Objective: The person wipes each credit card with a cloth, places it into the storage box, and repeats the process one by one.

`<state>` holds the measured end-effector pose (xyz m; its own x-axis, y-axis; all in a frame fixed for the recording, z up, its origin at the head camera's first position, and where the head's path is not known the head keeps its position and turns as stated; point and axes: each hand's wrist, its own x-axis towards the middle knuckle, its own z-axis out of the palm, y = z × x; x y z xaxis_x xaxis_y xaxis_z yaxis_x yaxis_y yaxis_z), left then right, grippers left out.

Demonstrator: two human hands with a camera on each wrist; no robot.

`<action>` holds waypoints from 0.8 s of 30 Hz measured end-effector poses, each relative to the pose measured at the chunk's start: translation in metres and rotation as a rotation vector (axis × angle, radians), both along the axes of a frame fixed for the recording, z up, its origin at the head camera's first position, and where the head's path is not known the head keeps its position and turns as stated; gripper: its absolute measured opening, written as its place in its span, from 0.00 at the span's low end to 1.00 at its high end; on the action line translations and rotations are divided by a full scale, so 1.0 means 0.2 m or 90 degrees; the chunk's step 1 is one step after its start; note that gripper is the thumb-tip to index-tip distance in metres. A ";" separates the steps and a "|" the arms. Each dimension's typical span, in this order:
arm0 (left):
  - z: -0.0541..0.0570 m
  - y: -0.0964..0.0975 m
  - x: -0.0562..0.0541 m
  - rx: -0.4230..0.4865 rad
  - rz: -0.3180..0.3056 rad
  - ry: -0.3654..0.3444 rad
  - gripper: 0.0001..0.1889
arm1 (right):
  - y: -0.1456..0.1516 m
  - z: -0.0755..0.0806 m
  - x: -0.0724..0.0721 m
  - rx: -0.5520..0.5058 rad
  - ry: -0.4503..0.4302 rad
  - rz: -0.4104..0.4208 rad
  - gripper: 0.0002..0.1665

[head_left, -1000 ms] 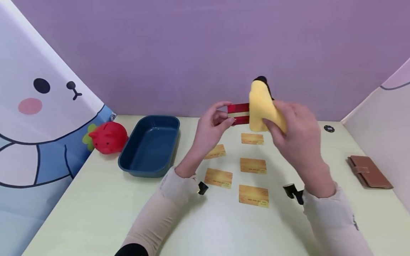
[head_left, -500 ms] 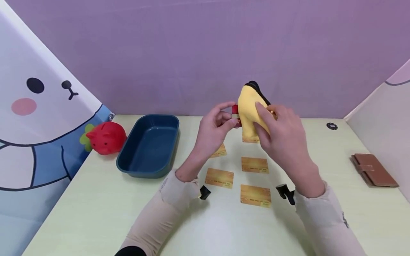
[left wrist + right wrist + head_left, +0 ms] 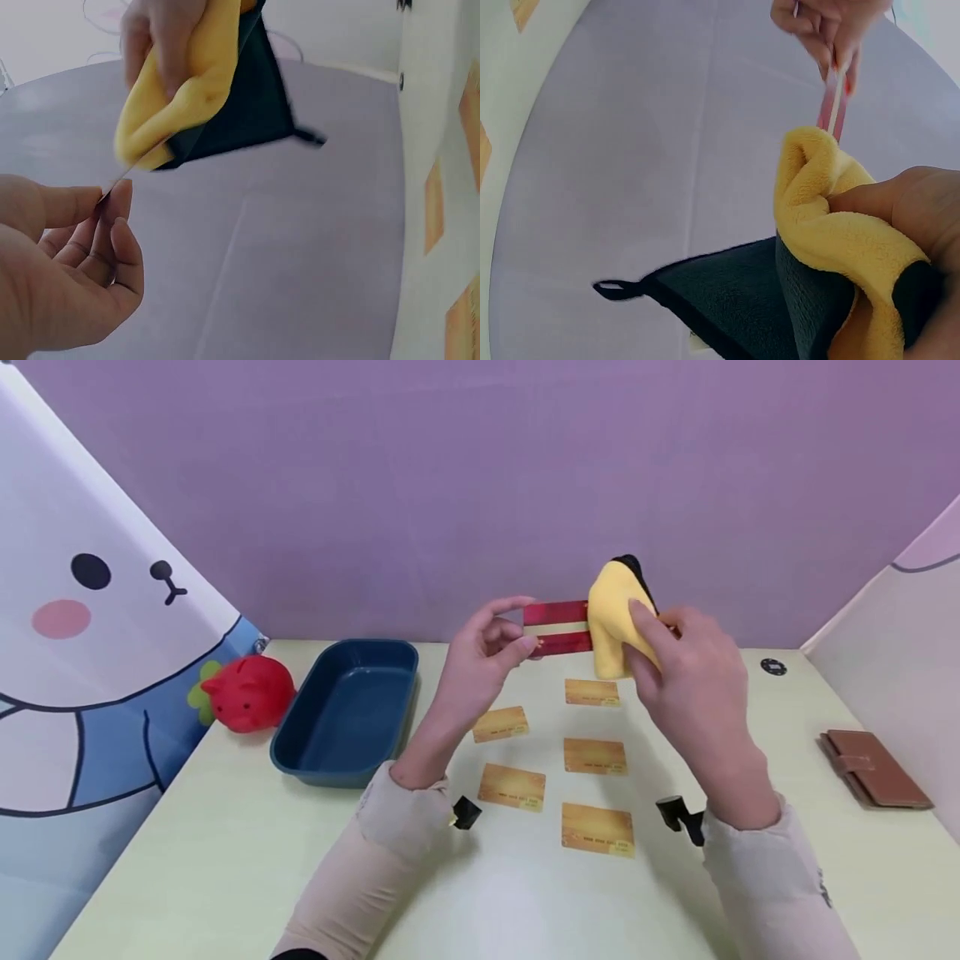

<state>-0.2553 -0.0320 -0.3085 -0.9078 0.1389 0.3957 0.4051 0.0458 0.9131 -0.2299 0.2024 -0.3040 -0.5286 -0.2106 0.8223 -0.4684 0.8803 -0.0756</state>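
Between the thumb and fingers of my left hand (image 3: 480, 656) is the left end of a thin red card (image 3: 555, 612) with a pale stripe, raised above the table. My right hand (image 3: 693, 681) grips a cloth (image 3: 611, 614), yellow on one face and dark on the other, folded over the card's right end, which it hides. In the right wrist view the cloth's dark side (image 3: 712, 292) hangs down with a small loop at its corner. From the left wrist, the card shows nearly edge-on, running from my fingertips into the yellow fold (image 3: 150, 142).
Several gold cards (image 3: 595, 756) lie spread on the table below my hands. To the left stand a blue tray (image 3: 281, 760) and a red piggy bank (image 3: 251, 695). On the right are a brown wallet (image 3: 873, 768) and a black round chip (image 3: 773, 667).
The cloth slid left along the card, covering most of it half a second ago, and has since moved back right, baring the striped part. My left hand keeps its pinch.
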 end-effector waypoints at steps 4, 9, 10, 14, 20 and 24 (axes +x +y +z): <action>0.01 -0.05 -0.01 0.024 0.008 -0.001 0.21 | 0.05 0.01 0.00 -0.024 -0.020 -0.034 0.24; 0.01 -0.06 -0.02 0.018 0.016 0.014 0.22 | 0.06 0.05 0.02 -0.081 -0.007 -0.036 0.25; 0.01 -0.05 -0.02 0.015 0.014 0.018 0.22 | 0.05 0.06 0.03 -0.090 0.000 -0.028 0.25; 0.00 -0.02 -0.02 -0.003 0.008 0.035 0.23 | 0.02 0.08 0.05 -0.081 0.023 0.008 0.22; -0.02 0.04 -0.01 -0.040 0.017 0.039 0.23 | -0.05 0.04 0.05 -0.049 0.045 0.041 0.19; -0.04 0.07 0.02 -0.062 0.030 0.036 0.23 | -0.09 0.02 0.05 -0.015 0.044 0.055 0.20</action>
